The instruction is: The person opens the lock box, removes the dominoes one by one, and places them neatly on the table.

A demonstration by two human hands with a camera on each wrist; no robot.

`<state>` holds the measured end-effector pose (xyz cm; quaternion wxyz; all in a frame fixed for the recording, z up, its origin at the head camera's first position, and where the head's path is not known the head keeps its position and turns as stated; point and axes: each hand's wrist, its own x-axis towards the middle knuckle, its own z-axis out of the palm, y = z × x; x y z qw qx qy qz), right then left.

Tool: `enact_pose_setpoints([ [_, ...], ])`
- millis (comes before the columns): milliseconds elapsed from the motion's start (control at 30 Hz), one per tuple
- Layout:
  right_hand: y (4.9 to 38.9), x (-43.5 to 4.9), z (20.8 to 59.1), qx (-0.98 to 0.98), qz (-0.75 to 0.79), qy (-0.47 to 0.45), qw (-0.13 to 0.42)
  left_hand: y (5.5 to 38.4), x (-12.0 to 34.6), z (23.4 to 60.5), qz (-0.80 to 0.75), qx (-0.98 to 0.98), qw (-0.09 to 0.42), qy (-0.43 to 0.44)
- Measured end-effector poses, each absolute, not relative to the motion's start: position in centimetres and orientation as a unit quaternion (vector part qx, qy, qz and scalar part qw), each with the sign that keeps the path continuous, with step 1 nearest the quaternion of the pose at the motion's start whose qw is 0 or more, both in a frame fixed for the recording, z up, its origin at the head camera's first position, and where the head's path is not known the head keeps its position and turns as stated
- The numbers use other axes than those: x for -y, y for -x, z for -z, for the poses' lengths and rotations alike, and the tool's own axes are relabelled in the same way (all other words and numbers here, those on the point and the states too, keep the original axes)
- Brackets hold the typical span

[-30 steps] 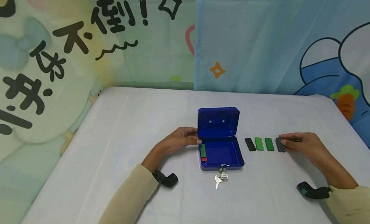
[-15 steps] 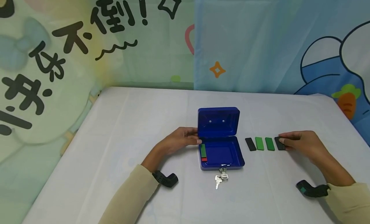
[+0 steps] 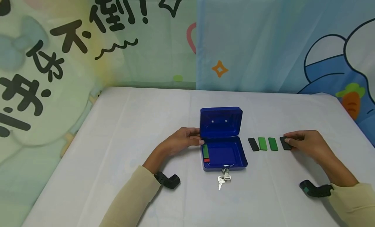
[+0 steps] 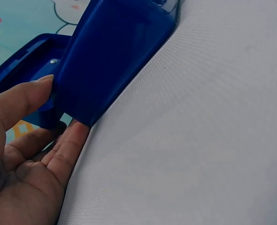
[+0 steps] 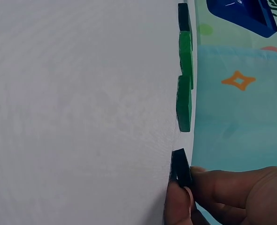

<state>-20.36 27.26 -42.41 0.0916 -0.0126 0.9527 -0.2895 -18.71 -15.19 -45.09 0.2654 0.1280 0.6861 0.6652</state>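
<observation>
A blue cash box point(image 3: 244, 160) stands on the table with its lid point(image 3: 221, 122) raised. A green rectangular piece point(image 3: 205, 150) and a red piece point(image 3: 206, 160) lie along its left inner wall. My left hand point(image 3: 183, 138) holds the box's back left corner; the left wrist view has the thumb point(image 4: 37, 91) at the rim and fingers low against the outside. To the right, my right hand point(image 3: 307, 142) pinches a black rectangular block point(image 3: 284, 143) between thumb and fingers, its lower end at or just above the cloth.
Left of the pinched block, a row holds a dark green block point(image 3: 273, 144), a lighter green block point(image 3: 262, 144) and another black block point(image 3: 253, 144). A padlock point(image 3: 226, 174) with keys point(image 3: 220, 182) hangs at the box's front. White cloth point(image 3: 140, 116) covers the table; printed curtains stand behind.
My right hand keeps its pinch on the black block and has shifted it only slightly. The left hand stays at the box. The head view has tilted a little.
</observation>
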Motion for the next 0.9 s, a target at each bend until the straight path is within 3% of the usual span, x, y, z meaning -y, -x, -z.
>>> enact_pose_setpoints([
  [700,20.7,-27.2,42.5,-0.947,0.297,-0.006,0.12,18.8,15.1,44.9,-0.672,-0.678,0.27,-0.126],
  [900,21.1,-28.1,42.3,-0.94,0.304,0.009,0.153,18.8,15.1,45.0,-0.67,-0.682,0.27,-0.118],
])
